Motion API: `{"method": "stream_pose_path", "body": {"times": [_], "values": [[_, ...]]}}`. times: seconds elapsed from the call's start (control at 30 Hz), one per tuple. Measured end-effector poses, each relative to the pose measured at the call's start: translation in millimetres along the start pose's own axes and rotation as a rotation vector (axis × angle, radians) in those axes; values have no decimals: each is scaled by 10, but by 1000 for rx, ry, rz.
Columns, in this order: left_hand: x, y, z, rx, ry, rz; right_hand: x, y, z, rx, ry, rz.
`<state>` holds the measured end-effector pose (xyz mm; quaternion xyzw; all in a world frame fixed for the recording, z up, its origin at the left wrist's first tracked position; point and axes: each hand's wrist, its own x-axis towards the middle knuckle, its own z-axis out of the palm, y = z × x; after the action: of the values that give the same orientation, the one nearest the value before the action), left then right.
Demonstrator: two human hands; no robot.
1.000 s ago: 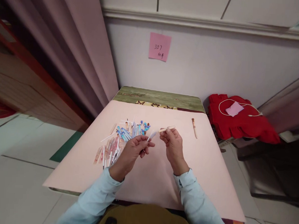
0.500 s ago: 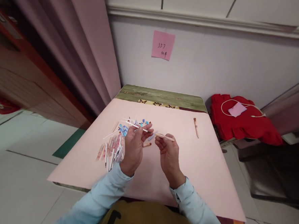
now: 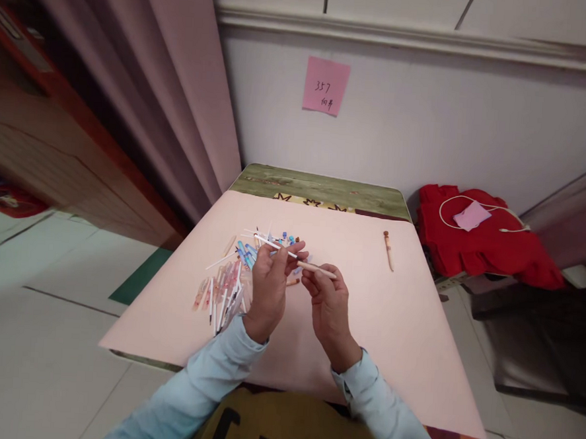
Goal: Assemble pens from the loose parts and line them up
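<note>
Between the fingertips of my left hand (image 3: 267, 291) is a thin white pen refill (image 3: 268, 242), its lower end pointing right. My right hand (image 3: 332, 311) pinches a beige pen barrel (image 3: 321, 269). The refill's end meets the barrel's left end; whether it is inside cannot be told. Below and left of my left hand lie pink-beige pen barrels (image 3: 222, 278) and loose white refills (image 3: 214, 301). Blue pen barrels (image 3: 246, 254) sit just beyond them. A brown-ended piece (image 3: 293, 282) lies partly hidden between my hands.
On the pink-covered table (image 3: 404, 352), a beige pen with a brown top (image 3: 388, 252) lies to the right. Small blue toppers (image 3: 285, 235) rest behind my left hand. Red cloth (image 3: 480, 251) with a white cable is beyond the right edge. A pink note (image 3: 325, 86) hangs on the wall.
My hands have come closer together, bringing the refill's end and the pen barrel's end into contact. The view has shifted slightly.
</note>
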<state>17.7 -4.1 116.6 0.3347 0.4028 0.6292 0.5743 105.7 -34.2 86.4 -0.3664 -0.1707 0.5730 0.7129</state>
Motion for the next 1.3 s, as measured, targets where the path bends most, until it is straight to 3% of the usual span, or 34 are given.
{"method": "stream_pose_path", "body": {"times": [0.27, 0.7, 0.93, 1.3], "values": [[46, 25, -15, -11, 30, 20, 15, 0, -37, 22, 42, -39], [-36, 0, -1, 48, -22, 18, -35, 27, -44, -36, -37, -23], [-3, 39, -18, 47, 6, 54, 11, -32, -81, 7, 32, -80], [12, 11, -8, 34, -8, 79, -10, -2, -54, 34, 5, -43]]}}
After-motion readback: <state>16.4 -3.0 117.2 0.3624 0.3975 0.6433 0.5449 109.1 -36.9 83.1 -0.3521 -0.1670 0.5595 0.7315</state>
